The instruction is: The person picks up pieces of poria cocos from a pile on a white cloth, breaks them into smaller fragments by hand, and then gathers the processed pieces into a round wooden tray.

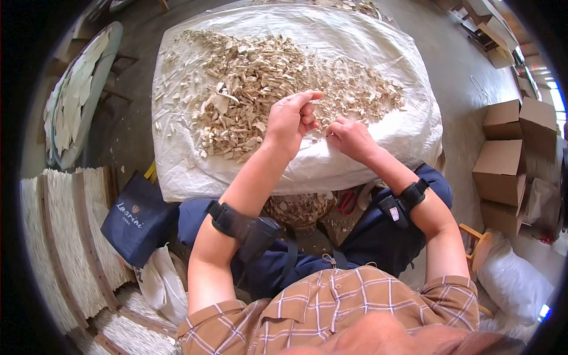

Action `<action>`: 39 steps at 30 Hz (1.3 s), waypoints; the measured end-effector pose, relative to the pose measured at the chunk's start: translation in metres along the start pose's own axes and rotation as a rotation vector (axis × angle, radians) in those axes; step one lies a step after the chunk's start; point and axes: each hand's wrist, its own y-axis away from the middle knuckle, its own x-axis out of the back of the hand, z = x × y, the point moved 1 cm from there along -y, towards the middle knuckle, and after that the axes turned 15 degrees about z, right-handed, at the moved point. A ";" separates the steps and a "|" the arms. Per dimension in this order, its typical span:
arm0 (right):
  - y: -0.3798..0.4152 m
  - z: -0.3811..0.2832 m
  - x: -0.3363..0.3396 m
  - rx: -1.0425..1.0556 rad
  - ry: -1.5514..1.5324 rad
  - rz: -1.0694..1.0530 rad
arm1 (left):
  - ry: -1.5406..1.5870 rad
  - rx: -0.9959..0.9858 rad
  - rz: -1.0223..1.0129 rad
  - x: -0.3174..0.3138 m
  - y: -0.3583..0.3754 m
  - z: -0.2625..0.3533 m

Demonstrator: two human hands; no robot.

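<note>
A heap of dry, beige-brown flat chips [254, 74] lies on a white cloth [378, 142] that covers a table in front of me. My left hand [289, 121] hovers over the near side of the heap, thumb and index finger pressed together and the other fingers curled. What it pinches, if anything, is too small to name. To its right, my right hand [350, 140] is low over the cloth by the thinner spread of chips, its fingertips closed together. Anything between those fingertips is hidden. The hands are close but apart.
Below the table edge, between my knees, sits a container of chips [302, 208] beside red-handled scissors [347, 202]. A dark blue bag [137, 219] and slatted racks of pale strips [65, 236] stand left. Cardboard boxes [500, 171] and a white sack [513, 278] are right.
</note>
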 end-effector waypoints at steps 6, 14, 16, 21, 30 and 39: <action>-0.001 -0.001 -0.001 0.048 0.089 -0.038 | -0.018 0.031 0.001 -0.003 -0.001 -0.004; -0.015 0.018 0.020 -0.714 -0.609 -0.023 | -0.140 0.007 0.080 -0.002 -0.003 -0.014; -0.014 0.019 0.023 -0.905 -0.978 -0.030 | -0.204 -0.016 0.101 -0.003 -0.003 -0.018; -0.016 0.006 0.033 -0.839 -1.121 -0.018 | -0.414 -0.117 0.106 -0.002 -0.006 -0.031; -0.018 -0.001 0.035 -0.702 -1.050 0.063 | -0.470 -0.133 0.019 -0.007 -0.007 -0.034; -0.017 -0.002 0.041 -0.811 -1.155 0.041 | -0.794 -0.631 -0.039 -0.007 -0.004 -0.030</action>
